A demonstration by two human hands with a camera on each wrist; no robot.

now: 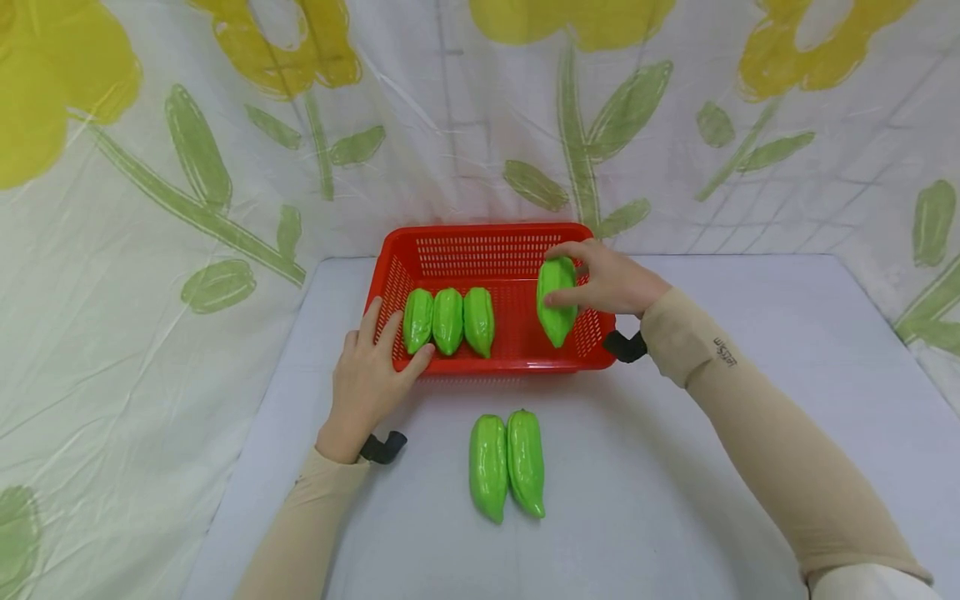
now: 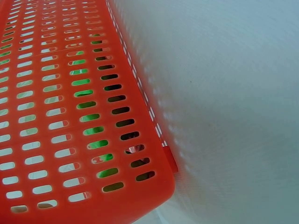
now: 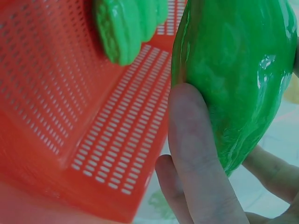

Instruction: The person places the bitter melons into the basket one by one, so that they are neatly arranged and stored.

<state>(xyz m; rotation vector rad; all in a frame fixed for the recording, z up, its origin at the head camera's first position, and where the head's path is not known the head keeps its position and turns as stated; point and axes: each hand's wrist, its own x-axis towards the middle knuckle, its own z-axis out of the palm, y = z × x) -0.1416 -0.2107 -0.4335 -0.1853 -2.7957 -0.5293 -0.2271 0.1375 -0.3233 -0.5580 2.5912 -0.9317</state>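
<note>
In the head view my right hand (image 1: 611,279) pinches a glossy green bitter melon (image 1: 557,304) between thumb and fingers, over the right end of a red plastic basket (image 1: 487,365). The right wrist view shows this bitter melon (image 3: 233,70) close up, a finger along its side and its tapered tip pointing down. Three similar bitter melons (image 1: 448,322) lie side by side in the basket's left half. At the front left corner my left hand (image 1: 367,379) rests on the rim with spread fingers. Through the slots, the left wrist view shows green pieces behind the basket wall (image 2: 56,100).
Two more bitter melons (image 1: 489,467) lie side by side on the white tabletop (image 1: 637,500) in front of the basket. A white curtain (image 1: 465,125) with painted yellow flowers hangs behind the table. Dark camera mounts (image 1: 625,346) stick out at both wrists.
</note>
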